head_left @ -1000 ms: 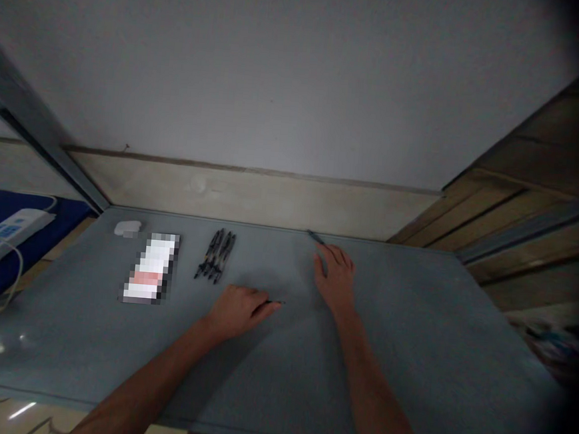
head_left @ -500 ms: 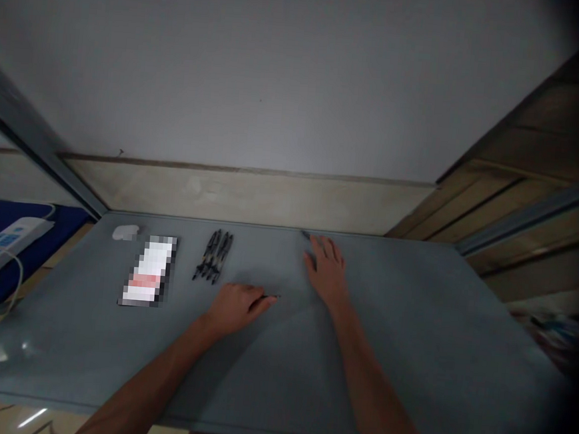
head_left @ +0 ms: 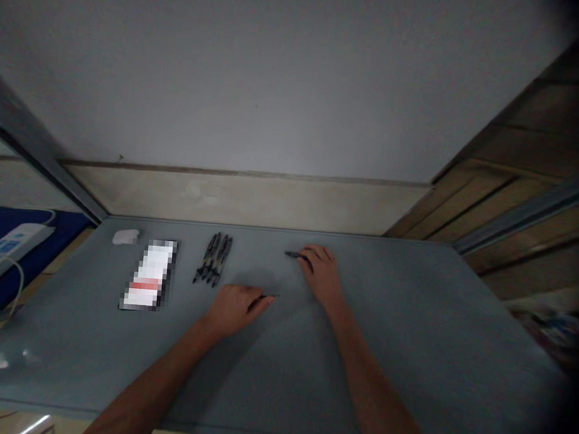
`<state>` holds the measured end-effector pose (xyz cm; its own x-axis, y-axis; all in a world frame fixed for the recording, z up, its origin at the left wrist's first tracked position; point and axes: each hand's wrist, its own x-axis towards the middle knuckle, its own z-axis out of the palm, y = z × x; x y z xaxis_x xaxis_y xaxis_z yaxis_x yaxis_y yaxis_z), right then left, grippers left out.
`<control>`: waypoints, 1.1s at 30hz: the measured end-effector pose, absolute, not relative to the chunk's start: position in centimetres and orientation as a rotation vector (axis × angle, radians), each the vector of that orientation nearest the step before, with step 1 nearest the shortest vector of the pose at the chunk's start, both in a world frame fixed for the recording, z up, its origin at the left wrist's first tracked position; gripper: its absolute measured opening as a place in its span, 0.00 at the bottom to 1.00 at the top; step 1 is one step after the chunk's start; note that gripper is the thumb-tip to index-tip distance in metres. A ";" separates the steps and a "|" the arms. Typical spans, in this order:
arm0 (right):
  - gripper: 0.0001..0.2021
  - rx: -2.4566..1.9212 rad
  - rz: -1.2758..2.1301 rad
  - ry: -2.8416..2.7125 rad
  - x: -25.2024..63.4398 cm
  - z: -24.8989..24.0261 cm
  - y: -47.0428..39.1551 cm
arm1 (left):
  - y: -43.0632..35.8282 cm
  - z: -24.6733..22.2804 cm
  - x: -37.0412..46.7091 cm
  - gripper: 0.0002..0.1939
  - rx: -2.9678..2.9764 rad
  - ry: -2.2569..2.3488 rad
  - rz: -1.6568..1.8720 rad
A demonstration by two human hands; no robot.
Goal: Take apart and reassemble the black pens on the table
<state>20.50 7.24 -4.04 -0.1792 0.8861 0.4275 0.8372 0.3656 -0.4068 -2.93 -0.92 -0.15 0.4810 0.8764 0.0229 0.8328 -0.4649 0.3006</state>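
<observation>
My left hand (head_left: 238,310) is closed low over the table, left of centre. From between its thumb and fingers pokes a slim dark pen (head_left: 272,296), pointing right; the rest is covered by the hand. Farther back and to the right, my right hand (head_left: 321,273) is closed around a black pen (head_left: 293,254). One end of that pen sticks out leftward past the thumb, while the fingers cover the remainder. Several black pens (head_left: 213,259) lie side by side on the table, to the left of and beyond my left hand.
A phone (head_left: 148,276) with a blurred lit screen lies on the grey table (head_left: 423,361), left of the pens. Behind it rests a small white case (head_left: 125,236). A white power strip (head_left: 3,254) sits off the left edge. A wall (head_left: 250,200) rises behind.
My right hand has gone from lying spread at the back of the table to gripping the pen, which has shifted left and nearer. My left hand stays nearly still.
</observation>
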 end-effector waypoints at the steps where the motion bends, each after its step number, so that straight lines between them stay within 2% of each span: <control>1: 0.11 -1.445 0.193 -2.008 20.3 -4.0 7.3 | -0.9 -0.1 -3.0 0.29 2.478 1.485 0.252; 8: 0.12 -1.272 0.969 -1.477 17.8 -3.3 6.1 | -0.4 0.0 -3.6 0.29 2.356 1.790 0.265; 19: 0.10 -0.833 1.589 -1.084 15.2 -1.3 2.8 | -0.1 0.1 -3.8 0.30 2.270 1.891 0.295; 25: 0.14 -0.758 1.661 -0.948 14.4 -0.2 2.0 | -0.1 -0.1 -3.7 0.29 2.289 1.846 0.258; 33: 0.13 -0.765 1.540 -0.946 13.9 -0.6 1.8 | 0.0 -0.5 -3.7 0.30 2.314 1.836 0.280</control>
